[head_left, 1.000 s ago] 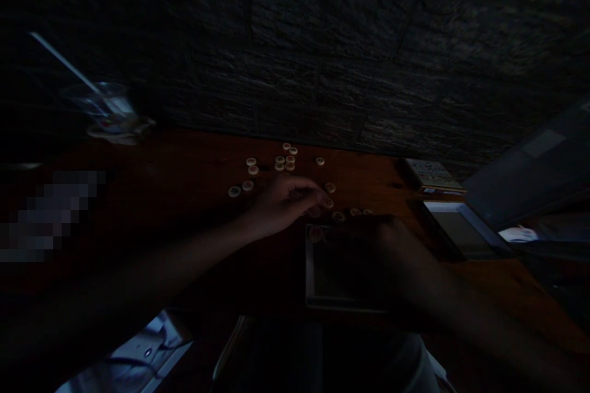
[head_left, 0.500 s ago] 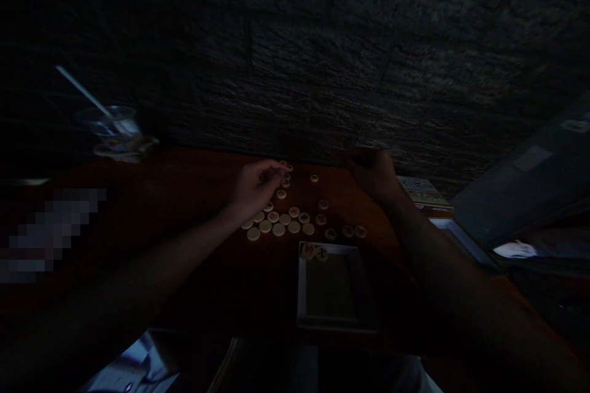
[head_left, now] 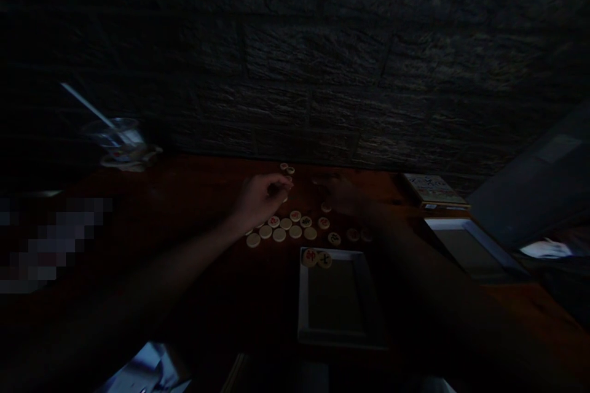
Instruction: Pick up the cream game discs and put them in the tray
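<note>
Several round wooden Chinese chess pieces (head_left: 295, 231) lie in loose rows on the dark wooden table. My left hand (head_left: 262, 199) is over the left side of the group, thumb and forefinger pinched together on a chess piece (head_left: 289, 180) that is mostly hidden. Just beyond those fingertips sit two more pieces (head_left: 290, 170). Opposite it, my right hand (head_left: 338, 191) reaches low over the table with its fingertips pointing left; shadow blurs its fingers. Nearer me stands a shallow light-rimmed tray (head_left: 303, 307), with a red-marked piece (head_left: 310, 257) and a dark-marked piece (head_left: 324, 259) overlapping at its far left corner.
A dark stone wall (head_left: 295, 98) rises behind the table. At the far left is a clear cup (head_left: 115, 135) with a straw. On the right are a flat printed box (head_left: 433, 189) and a second shallow tray (head_left: 465, 221).
My right hand has come down and left from near the wall to the table, covering the spot where a lone piece lay. My left hand stays among the pieces. The view has shifted slightly.
</note>
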Tool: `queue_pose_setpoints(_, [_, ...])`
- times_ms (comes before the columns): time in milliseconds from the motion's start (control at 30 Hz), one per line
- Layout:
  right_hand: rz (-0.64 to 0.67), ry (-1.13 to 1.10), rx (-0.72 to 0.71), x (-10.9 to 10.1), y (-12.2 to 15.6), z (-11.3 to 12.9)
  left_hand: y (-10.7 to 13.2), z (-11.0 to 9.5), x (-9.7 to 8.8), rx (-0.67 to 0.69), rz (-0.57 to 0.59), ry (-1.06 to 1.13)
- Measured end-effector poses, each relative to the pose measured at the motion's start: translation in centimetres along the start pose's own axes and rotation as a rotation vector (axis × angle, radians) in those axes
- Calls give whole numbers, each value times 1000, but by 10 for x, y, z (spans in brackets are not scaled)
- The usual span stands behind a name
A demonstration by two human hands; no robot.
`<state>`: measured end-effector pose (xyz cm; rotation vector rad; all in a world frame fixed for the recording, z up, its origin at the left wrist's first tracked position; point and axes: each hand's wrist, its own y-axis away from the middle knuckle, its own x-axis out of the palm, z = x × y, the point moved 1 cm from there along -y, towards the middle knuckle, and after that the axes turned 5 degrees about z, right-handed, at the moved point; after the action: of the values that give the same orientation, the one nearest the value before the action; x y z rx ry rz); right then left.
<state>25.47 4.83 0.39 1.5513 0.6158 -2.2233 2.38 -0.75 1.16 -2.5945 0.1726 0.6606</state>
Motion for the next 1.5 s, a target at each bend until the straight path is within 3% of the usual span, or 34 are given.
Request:
queue_pose_setpoints(167, [29,-47,53,-11,19,-12,0,4,0,2,65,-164])
queue_pose_setpoints(333, [-99,-271,88,-23,36,-11,0,4,2,14,55,-121])
queue_pose_setpoints(433, [-149,-505,78,-22,40,2,2,-5,6,9,81,-5])
queue_pose_setpoints(633, [-45,-992,12,-20,49,46,12,-29,11,-108,179,302])
queue_pose_setpoints(767, [-1,-986,-1,-19,53,62,15,-31,11,-157,211,364])
queue_pose_setpoints(967, [-237,-991,42,-11,50,60,16,-22,14,-224,189,543])
queue_pose_setpoints(1167, [-71,-983,155,-8,52,57,18,-14,23,-211,157,631])
queue_pose_setpoints(1400, [-90,-990,161,-5,51,56,18,-27,15,-320,136,577])
queue_pose_setpoints(1500, [-92,-961,173,-5,52,58,18,-26,16,-303,127,597])
